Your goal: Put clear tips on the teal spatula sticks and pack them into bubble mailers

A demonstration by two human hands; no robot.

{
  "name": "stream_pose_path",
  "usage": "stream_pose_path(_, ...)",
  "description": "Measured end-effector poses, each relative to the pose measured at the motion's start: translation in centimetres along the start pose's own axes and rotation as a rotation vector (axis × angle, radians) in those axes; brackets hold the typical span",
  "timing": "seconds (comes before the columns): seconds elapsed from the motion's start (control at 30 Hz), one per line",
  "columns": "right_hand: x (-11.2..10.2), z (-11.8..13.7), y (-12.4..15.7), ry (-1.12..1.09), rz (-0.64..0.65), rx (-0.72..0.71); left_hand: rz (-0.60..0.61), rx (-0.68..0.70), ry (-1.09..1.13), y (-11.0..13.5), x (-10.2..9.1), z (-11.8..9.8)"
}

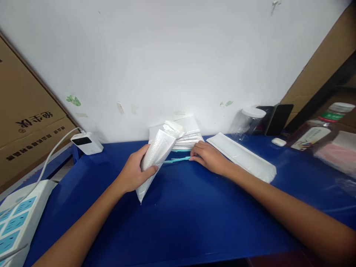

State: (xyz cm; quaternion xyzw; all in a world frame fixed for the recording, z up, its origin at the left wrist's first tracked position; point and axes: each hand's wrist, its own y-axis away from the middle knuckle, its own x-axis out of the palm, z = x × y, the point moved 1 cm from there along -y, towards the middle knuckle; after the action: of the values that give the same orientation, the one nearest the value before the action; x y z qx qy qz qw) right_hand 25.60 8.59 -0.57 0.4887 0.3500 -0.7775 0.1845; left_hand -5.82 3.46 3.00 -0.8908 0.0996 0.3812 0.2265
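Observation:
My left hand (pixel 135 170) is wrapped round a long white plastic packet (pixel 156 157), held tilted with its lower corner on the blue table (pixel 183 218). My right hand (pixel 208 155) lies just to the right, its fingers pinched on a thin teal strip (pixel 178 160) that lies on the table under the packet. Behind both hands a stack of flat white packets (pixel 187 135) leans near the white wall.
A long white padded packet (pixel 244 157) lies right of my right hand. Further right are a clear jar (pixel 247 124), a dark phone (pixel 278 118), a white earbud case (pixel 278 141) and a bottle (pixel 319 128). Left: a white charger (pixel 86 143), a power strip (pixel 19 218), cardboard boxes (pixel 25 122).

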Motion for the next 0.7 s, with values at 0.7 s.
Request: stream_pose_path(0.7, -3.4, -1.4, 3.2, -0.071, 0.102, 0.206, 0.057, 0.005, -0.009, -0.1, 0.7, 0.5)
